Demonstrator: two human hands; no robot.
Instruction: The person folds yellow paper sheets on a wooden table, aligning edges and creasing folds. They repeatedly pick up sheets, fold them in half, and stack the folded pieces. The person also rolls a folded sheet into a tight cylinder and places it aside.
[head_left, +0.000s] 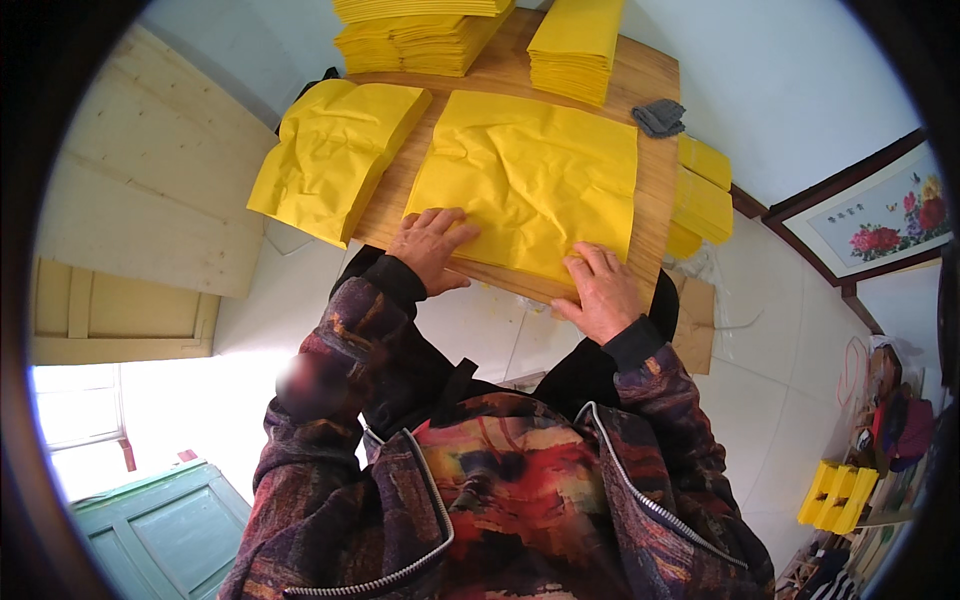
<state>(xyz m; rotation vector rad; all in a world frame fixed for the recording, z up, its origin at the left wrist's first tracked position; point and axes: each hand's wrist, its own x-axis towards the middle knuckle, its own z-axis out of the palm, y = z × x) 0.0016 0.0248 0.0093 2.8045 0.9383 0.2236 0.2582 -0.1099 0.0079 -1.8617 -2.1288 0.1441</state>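
Hands flat on yellow paper sheet [525,180], left hand [430,245] and right hand [600,290] fingers spread, wooden table [655,200].

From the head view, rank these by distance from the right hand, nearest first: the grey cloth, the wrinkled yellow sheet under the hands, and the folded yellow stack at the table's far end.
Measured from the right hand:
1. Wrinkled yellow sheet, directly under its fingers, touching.
2. Grey cloth, farther up along the table's right edge.
3. Folded yellow stack, at the far end, beyond the cloth.
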